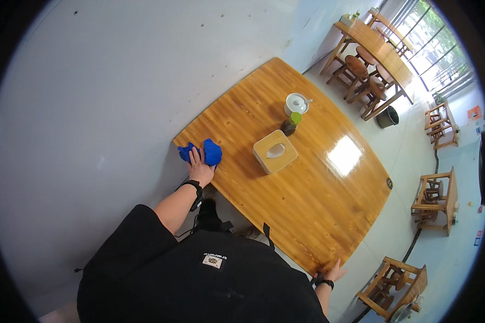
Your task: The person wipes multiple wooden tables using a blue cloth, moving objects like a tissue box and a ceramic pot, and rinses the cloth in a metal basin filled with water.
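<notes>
My left hand point(202, 171) presses a crumpled blue cloth point(213, 152) onto the left corner of a wooden table point(307, 194), close to the wall. The cloth bunches up around its fingers. At the table's near right corner is my right hand point(334, 272), touching the edge; how its fingers close there is partly hidden. Between the hands, farther in on the tabletop, stands a tissue box point(275, 151) with a wooden lid and an oval opening. Behind it are a dark sauce bottle with a green cap point(295, 118) and a lidded white bowl point(296, 104) with a spoon handle sticking out.
A pale wall point(145, 80) runs along the table's left side. Beyond the table are a dark bucket point(387, 117), another long table point(382, 46) with round wooden stools point(356, 66), and several smaller tables along the right wall. A round dark tag point(389, 183) marks the table's right edge.
</notes>
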Tool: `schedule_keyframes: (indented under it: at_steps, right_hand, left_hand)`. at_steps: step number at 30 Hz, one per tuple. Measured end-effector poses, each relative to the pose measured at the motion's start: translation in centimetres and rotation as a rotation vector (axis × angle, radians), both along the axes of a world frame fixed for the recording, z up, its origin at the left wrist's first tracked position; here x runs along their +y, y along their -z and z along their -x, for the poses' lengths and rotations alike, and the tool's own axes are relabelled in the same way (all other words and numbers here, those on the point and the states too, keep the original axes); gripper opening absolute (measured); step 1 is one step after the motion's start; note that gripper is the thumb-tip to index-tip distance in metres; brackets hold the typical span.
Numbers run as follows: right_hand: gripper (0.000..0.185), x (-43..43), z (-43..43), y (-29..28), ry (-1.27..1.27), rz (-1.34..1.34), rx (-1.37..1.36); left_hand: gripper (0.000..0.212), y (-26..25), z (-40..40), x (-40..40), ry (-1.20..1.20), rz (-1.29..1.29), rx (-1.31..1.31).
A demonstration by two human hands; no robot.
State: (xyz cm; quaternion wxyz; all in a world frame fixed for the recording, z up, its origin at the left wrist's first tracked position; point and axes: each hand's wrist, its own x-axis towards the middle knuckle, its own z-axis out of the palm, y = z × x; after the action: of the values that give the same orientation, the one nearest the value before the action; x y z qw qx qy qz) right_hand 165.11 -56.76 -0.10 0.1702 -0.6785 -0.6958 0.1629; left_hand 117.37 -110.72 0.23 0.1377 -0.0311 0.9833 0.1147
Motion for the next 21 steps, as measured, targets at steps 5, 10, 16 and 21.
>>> schedule_keyframes:
  at_steps: [5, 10, 16, 21]
  right_hand:
    - [0.072, 0.0, -0.4, -3.1, 0.201, 0.811, 0.353]
    - [0.054, -0.6, 0.5, -2.7, 0.137, 0.912, 0.295]
    - [0.047, -1.2, 0.7, -3.3, 0.195, 0.814, 0.202]
    - [0.047, -0.4, -0.3, -2.1, 0.172, 0.802, 0.200]
  left_hand:
    - [0.089, 5.3, 0.4, -2.6, 0.052, 0.145, 0.109]
    - [0.073, 4.9, 1.0, -2.2, 0.134, 0.081, 0.146]
    - [0.080, 1.2, 1.2, -0.8, 0.066, -0.036, 0.061]
    - [0.088, -1.9, 1.1, 1.2, 0.006, -0.018, -0.076]
